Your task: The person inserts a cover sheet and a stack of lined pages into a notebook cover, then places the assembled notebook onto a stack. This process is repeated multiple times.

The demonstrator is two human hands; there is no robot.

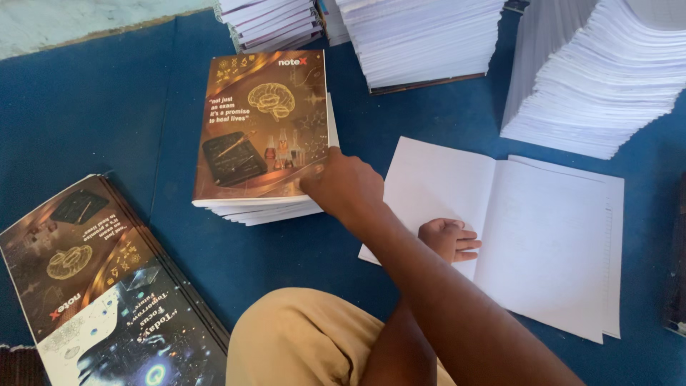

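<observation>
Right hand (343,187) reaches across to the brown notebook (261,125) atop a small stack (266,210) – grip pinching the cover's lower right corner – left hand out of sight.

Soft daylight, even. White paper stacks (607,78) top right near overexposed, edge detail lost. Glossy cover (261,125) shows mild sheen. Shadows faint. Slight motion softness overall; bottom corners dimmer.

One hand (343,187), reaching across the body, rests on the lower right corner of a brown-covered notebook (261,125) topping a short stack. Which hand cannot be determined. A bare foot (449,239) lies on open blank pages (550,236). Tall white paper stacks (607,78) stand behind on blue floor mat (93,100).
</observation>
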